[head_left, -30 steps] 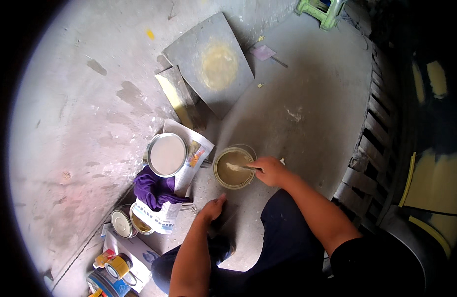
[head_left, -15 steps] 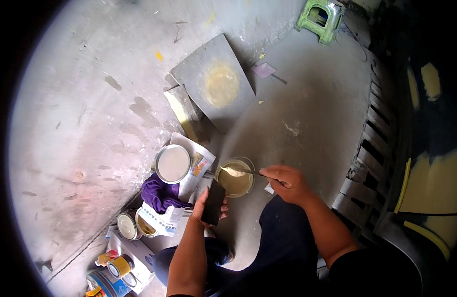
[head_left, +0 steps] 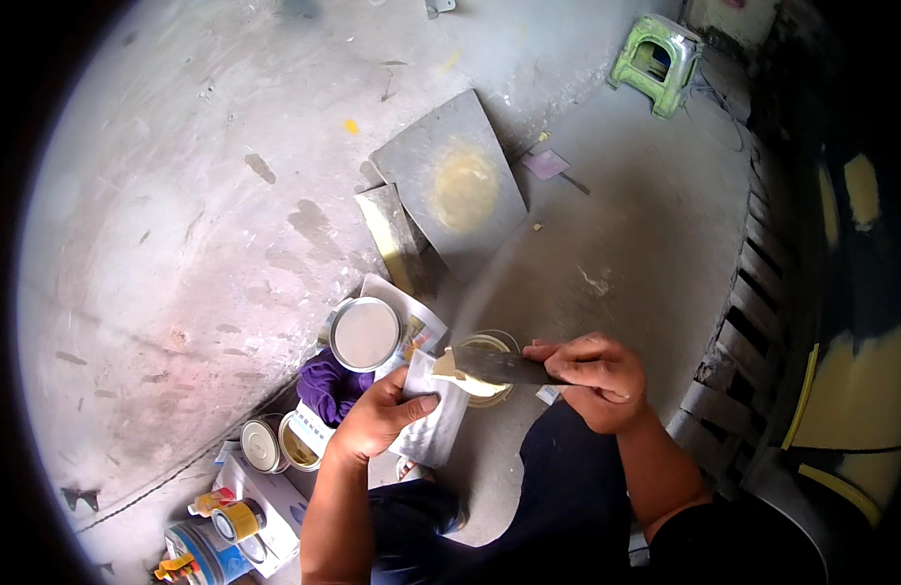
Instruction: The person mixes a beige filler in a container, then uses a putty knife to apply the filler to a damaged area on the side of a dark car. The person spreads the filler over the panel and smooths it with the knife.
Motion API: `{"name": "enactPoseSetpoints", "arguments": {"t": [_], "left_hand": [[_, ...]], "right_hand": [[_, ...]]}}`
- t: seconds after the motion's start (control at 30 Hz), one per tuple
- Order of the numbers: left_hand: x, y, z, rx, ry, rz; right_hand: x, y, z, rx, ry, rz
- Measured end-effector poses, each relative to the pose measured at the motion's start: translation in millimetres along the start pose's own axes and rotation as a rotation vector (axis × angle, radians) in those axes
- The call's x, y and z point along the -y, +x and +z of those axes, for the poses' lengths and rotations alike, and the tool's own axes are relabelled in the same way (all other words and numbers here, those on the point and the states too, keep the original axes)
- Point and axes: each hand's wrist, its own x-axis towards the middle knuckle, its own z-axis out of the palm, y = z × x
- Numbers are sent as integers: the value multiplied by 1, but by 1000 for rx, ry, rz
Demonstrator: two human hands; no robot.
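Note:
My left hand [head_left: 384,417] grips a flat rectangular plate [head_left: 435,427] by its left edge, thumb on top. The plate's face looks pale and shiny. In my right hand [head_left: 602,378] is a putty knife [head_left: 507,368], its dark blade pointing left. Cream-coloured putty [head_left: 449,365] clings to the blade's tip, over the plate's upper end; whether it touches the plate I cannot tell. Below the knife stands an open tin [head_left: 494,398] of putty, partly hidden by the blade. A round tin lid [head_left: 365,334] lies on newspaper [head_left: 426,327] left of it.
A purple cloth [head_left: 326,388] lies beside smaller tins [head_left: 261,447] and a white box [head_left: 273,499]. Farther off are a putty-stained grey board [head_left: 489,210] and a green stool [head_left: 657,63]. Slatted dark metal [head_left: 738,346] runs along the right.
The putty knife has come up out of the tin to the plate, carrying putty. The plate has turned from its dark look to a pale face. The whole view has shifted slightly.

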Motion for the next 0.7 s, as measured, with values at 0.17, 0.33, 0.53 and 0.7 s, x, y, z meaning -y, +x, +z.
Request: {"name": "enactPoseSetpoints", "arguments": {"t": [0.17,0.33,0.53,0.7], "left_hand": [[-9,-15,-9,30,-21,77],[-5,-29,-26,42,-129,135],[-7,-38,-30,28,-103,258],[-8,-39,-32,-50,38,249]], "right_hand": [[-4,2,18,0,91,-30],[2,5,43,7,158,-21],[4,9,64,110,25,-134],[2,13,68,245,-144,-112]]}}
